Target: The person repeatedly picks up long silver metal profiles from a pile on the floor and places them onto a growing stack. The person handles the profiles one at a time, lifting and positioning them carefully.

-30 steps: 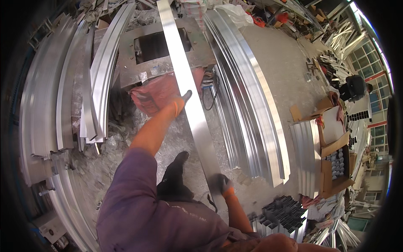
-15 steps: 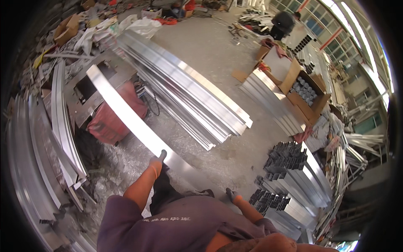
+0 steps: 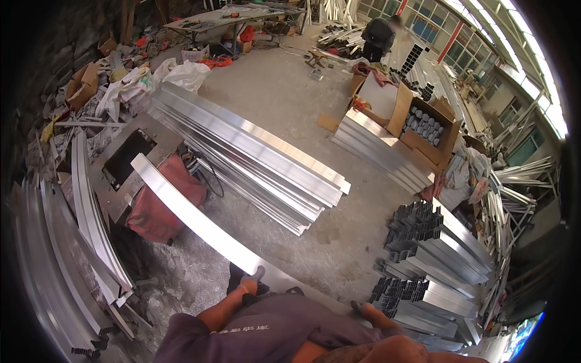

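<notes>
Head view. Long aluminium strip [image 3: 200,221] is carried across the body, running from about 10 o'clock, where its far end sits over a red cloth bundle [image 3: 160,202], down to about 5 o'clock near the lower edge.

Left hand [image 3: 249,279], gloved, sits at about 6 o'clock against the strip's near edge; fingers look curled on the edge, thumb up against the metal. The strip passes just above and right of this hand, touching it.

Right hand [image 3: 366,310], also gloved, lies at about 5 o'clock at the strip's near end. Mostly hidden behind the purple sleeve; cannot tell whether it is closed on the metal or only resting under it.

Around: stack of long aluminium profiles [image 3: 254,157] on the concrete floor at centre, well apart from the hands. Dark profile bundles [image 3: 423,266] at 4 o'clock. Open cardboard box [image 3: 426,124] at 2 o'clock. Another person [image 3: 378,36] stands at 1 o'clock, far off. Curved metal rails [image 3: 91,212] at 9 o'clock.
</notes>
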`<state>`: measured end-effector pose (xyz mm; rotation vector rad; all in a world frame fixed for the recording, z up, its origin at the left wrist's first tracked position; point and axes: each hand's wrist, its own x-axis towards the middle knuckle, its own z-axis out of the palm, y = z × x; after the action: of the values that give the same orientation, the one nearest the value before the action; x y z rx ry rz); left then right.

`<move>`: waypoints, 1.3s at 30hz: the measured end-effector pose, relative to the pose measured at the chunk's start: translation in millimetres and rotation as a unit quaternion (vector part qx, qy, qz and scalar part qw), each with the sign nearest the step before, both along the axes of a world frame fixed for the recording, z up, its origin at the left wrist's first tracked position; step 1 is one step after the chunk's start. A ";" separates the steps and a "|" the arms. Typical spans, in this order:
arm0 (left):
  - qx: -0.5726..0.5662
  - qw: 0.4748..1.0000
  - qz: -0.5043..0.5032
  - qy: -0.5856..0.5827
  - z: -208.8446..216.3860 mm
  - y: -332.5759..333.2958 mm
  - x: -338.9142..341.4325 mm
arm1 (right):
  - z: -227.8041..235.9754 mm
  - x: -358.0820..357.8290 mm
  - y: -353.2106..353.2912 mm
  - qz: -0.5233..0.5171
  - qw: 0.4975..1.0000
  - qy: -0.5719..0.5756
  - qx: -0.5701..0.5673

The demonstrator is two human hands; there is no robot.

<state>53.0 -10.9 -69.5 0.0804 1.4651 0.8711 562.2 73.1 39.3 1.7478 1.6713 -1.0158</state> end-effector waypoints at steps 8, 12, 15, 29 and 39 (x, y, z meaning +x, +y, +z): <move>0.092 0.934 0.333 -0.086 54.1 46.8 -98.8 | 15.1 -144.0 9.9 0.033 0.985 0.002 0.167; 0.455 0.750 0.367 -0.311 38.3 85.7 -201.6 | 59.8 -241.4 27.8 0.170 0.928 0.175 0.281; 0.510 0.819 0.262 -0.024 21.1 104.4 -266.2 | 97.7 -299.0 57.9 0.179 0.925 0.238 0.234; 0.373 0.729 0.532 -0.216 63.9 133.5 -415.4 | 62.8 -442.1 118.5 0.078 0.969 0.203 -0.114; 0.050 0.902 0.401 0.154 28.3 123.9 -616.7 | 69.6 -606.8 129.8 0.219 0.937 0.265 0.063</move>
<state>-563.7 113.0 -41.2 -0.3521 1.7706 1.6603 -44.6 203.0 108.9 1.1289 2.3678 -1.2463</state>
